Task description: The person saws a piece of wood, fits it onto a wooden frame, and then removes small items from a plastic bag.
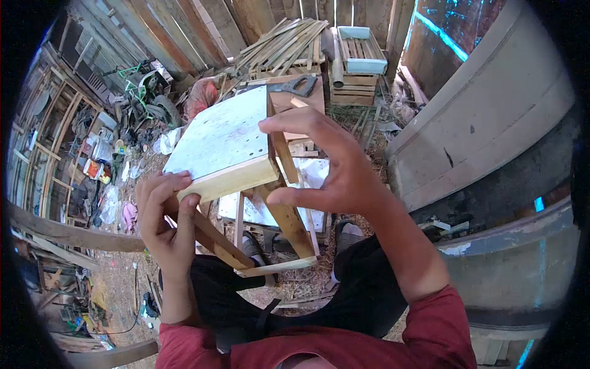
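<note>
A small wooden stool [227,132] with a worn whitish top and bare wood legs hangs tilted in front of me, over my knees. My left hand [167,212] is closed on its near left corner, fingers on the top and thumb against the pale front rail [236,178]. At the near right corner my right hand [332,160] is spread in a wide C. Its index fingertip lies right at the edge of the top, and its thumb is beside a leg below the rail. A low crosspiece [279,266] joins the feet near my shoes.
Behind the stool, a handsaw [298,85] lies on a board. Farther back are piled wood strips [286,43] and a white-blue bin [365,64] on a wooden crate [353,92]. A large pale panel [479,117] leans at the right; clutter and a bicycle [147,92] fill the left.
</note>
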{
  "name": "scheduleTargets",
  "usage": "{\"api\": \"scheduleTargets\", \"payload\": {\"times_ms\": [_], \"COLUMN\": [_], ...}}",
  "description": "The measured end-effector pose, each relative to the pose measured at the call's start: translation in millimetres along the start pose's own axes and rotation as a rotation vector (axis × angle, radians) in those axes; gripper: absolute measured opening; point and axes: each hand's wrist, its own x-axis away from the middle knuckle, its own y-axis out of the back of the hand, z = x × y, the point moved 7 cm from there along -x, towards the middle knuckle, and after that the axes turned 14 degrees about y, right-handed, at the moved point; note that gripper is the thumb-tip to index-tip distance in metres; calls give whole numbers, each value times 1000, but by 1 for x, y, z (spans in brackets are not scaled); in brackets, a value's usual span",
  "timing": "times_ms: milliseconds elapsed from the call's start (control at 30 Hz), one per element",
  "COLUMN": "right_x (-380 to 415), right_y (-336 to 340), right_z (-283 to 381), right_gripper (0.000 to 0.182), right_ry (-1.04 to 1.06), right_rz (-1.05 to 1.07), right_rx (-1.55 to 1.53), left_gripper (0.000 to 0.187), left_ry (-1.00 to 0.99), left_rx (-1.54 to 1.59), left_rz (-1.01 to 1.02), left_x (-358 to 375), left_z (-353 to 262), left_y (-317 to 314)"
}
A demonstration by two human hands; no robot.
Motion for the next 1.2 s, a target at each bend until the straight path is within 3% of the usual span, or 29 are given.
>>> {"api": "scheduleTargets", "payload": {"times_ms": [100,167,300,367,467,900,1200], "right_x": [-1,1,1,-3,-3,4,-3], "right_y": [12,19,22,23,21,4,2], "right_z": [-2,-6,-5,1,3,2,10], "right_gripper": [66,48,35,17,9,10,30], "right_ry": [-15,-18,-31,5,-26,-82,-5], "right_rz": [3,-58,-97,-144,-129,-105,-120], "right_rx": [7,-28,-73,-95,-84,-91,-13], "left_gripper": [18,17,19,19,19,19,20], "left_ry": [-18,-58,-48,-40,-36,-52,-63], "left_rx": [-22,-35,-36,-32,-23,-50,-68], "left_rz": [3,-6,-8,-6,-5,3,-3], "left_x": [0,1,1,2,2,5,6], "left_z": [2,1,4,5,6,3,-1], "left_y": [1,1,1,1,1,3,5]}}
